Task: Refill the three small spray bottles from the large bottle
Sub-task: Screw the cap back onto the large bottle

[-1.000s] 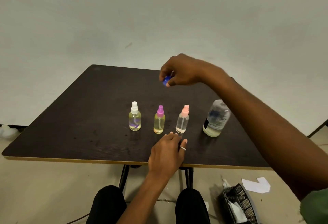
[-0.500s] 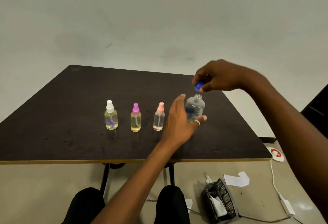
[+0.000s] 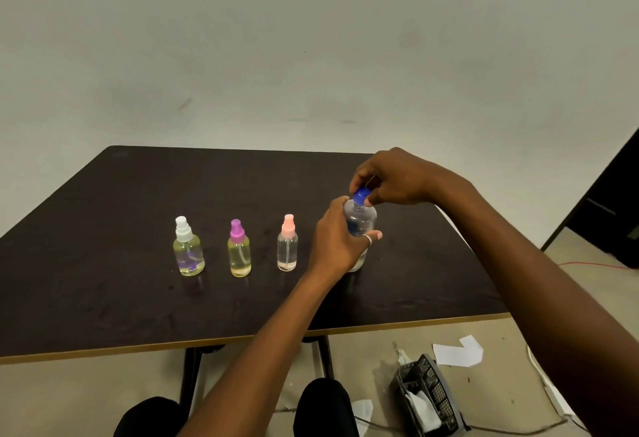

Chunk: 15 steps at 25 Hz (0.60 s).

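The large bottle point(image 3: 361, 220) stands upright toward the right of the dark counter point(image 3: 103, 215), at the right end of a row. The left hand point(image 3: 337, 241) grips its body, while the right hand point(image 3: 390, 179) pinches the blue cap point(image 3: 360, 196) at its neck. To its left stand three small spray bottles, with pink point(image 3: 287, 248), purple point(image 3: 239, 252) and white point(image 3: 187, 246) tops.

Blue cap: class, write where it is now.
In the head view, the blue cap sits atop the large bottle, right of the pink-topped spray bottle, pinched by the right hand while the left hand grips the bottle.
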{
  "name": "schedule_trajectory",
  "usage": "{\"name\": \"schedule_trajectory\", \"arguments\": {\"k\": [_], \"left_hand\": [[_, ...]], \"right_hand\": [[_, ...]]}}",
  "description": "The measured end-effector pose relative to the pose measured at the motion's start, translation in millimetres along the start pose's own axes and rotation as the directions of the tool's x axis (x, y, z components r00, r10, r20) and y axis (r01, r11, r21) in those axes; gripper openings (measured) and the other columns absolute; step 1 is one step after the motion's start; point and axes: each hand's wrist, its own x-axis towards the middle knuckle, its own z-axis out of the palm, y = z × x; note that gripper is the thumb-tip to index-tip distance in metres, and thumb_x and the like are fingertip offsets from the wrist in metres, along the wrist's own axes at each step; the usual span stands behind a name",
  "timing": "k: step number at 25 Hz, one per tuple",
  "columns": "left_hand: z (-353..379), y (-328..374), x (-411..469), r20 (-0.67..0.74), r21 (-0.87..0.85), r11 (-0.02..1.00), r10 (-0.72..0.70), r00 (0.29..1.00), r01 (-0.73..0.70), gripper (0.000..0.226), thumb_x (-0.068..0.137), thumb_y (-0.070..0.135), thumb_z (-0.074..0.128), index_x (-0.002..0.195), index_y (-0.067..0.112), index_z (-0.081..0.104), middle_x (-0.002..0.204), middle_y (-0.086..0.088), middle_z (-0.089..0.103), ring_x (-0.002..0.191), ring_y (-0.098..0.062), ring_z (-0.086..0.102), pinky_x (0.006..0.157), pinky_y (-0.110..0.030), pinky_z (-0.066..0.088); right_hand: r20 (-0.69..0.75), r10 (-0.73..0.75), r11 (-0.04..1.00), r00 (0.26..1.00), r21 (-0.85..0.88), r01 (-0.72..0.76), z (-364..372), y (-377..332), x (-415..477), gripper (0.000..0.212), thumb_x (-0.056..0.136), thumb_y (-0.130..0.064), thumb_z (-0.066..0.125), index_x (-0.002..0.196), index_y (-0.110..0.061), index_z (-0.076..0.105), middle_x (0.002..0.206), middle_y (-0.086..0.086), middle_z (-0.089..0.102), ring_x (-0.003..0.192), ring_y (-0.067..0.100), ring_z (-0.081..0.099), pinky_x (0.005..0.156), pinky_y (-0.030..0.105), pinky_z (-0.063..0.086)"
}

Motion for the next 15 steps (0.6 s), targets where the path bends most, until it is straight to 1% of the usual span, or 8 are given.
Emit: {"name": "schedule_trajectory", "arguments": {"k": [2,4,6,9,11,13,15], "left_hand": [[0.4,-0.4,-1.1,-0.012,-0.010,1.000,0.010,1.000,-0.010,0.072,0.071,0.038,0.085,0.128,0.029,0.043,0.116,0.012,0.055,0.098,-0.004,0.057,0.073,-0.007,0.042],[0.4,-0.8,-2.0,-0.025,-0.021,1.000,0.013,1.000,-0.014,0.071,0.072,0.039,0.085,0.128,0.030,0.043,0.113,0.016,0.051,0.096,-0.002,0.055,0.068,-0.004,0.037],[1.2,-1.9,-2.0,-0.032,-0.015,1.000,0.013,0.999,-0.014,0.072,0.072,0.041,0.084,0.129,0.031,0.042,0.113,0.018,0.049,0.096,-0.001,0.053,0.067,-0.003,0.035],[2.2,-4.1,-1.6,-0.040,-0.002,1.000,0.014,0.999,-0.014,0.074,0.072,0.043,0.084,0.131,0.031,0.041,0.118,0.016,0.051,0.102,-0.003,0.052,0.072,-0.004,0.036],[3.2,-5.0,-1.0,-0.044,0.007,1.000,0.013,0.999,-0.013,0.075,0.072,0.045,0.083,0.133,0.031,0.041,0.125,0.011,0.055,0.105,-0.004,0.053,0.080,-0.009,0.039],[4.1,-5.0,-0.7,-0.051,0.025,1.000,0.009,0.999,-0.008,0.077,0.072,0.046,0.083,0.135,0.030,0.040,0.129,0.007,0.056,0.107,-0.006,0.053,0.086,-0.017,0.043],[4.2,-6.1,0.0,-0.057,0.023,1.000,0.014,0.998,-0.013,0.078,0.072,0.045,0.083,0.135,0.030,0.041,0.128,0.007,0.057,0.109,-0.008,0.056,0.089,-0.021,0.046]], "right_hand": [[0.003,-0.015,1.000,1.000,0.006,0.015,-0.4,0.7,0.7,0.025,0.079,-0.011,0.076,0.098,-0.026,0.073,0.097,-0.011,0.071,0.088,0.005,0.065,0.084,0.029,0.055],[0.008,-0.029,1.000,1.000,0.009,0.029,-1.2,-0.3,1.5,0.026,0.078,-0.010,0.076,0.098,-0.026,0.073,0.094,-0.013,0.070,0.086,0.004,0.065,0.083,0.027,0.055],[0.012,-0.038,0.999,0.999,0.006,0.038,-2.1,0.2,2.6,0.026,0.078,-0.009,0.076,0.099,-0.024,0.074,0.094,-0.012,0.070,0.086,0.004,0.065,0.082,0.025,0.054],[0.022,-0.037,0.999,0.999,-0.008,0.037,-2.7,0.4,5.1,0.025,0.079,-0.009,0.076,0.101,-0.021,0.074,0.098,-0.008,0.072,0.087,0.006,0.066,0.082,0.022,0.053],[0.019,-0.030,0.999,0.999,-0.016,0.030,-2.3,-0.6,6.8,0.025,0.079,-0.012,0.077,0.102,-0.020,0.074,0.098,-0.007,0.072,0.087,0.007,0.066,0.082,0.023,0.053],[0.005,-0.011,0.999,1.000,-0.038,0.011,-0.5,-1.2,8.4,0.024,0.080,-0.018,0.077,0.103,-0.018,0.074,0.097,-0.005,0.072,0.086,0.009,0.066,0.081,0.025,0.053],[-0.028,0.017,0.996,0.999,-0.082,-0.019,2.6,-0.9,10.5,0.022,0.081,-0.028,0.076,0.099,-0.016,0.074,0.094,-0.003,0.072,0.082,0.012,0.066,0.075,0.026,0.054]]}}
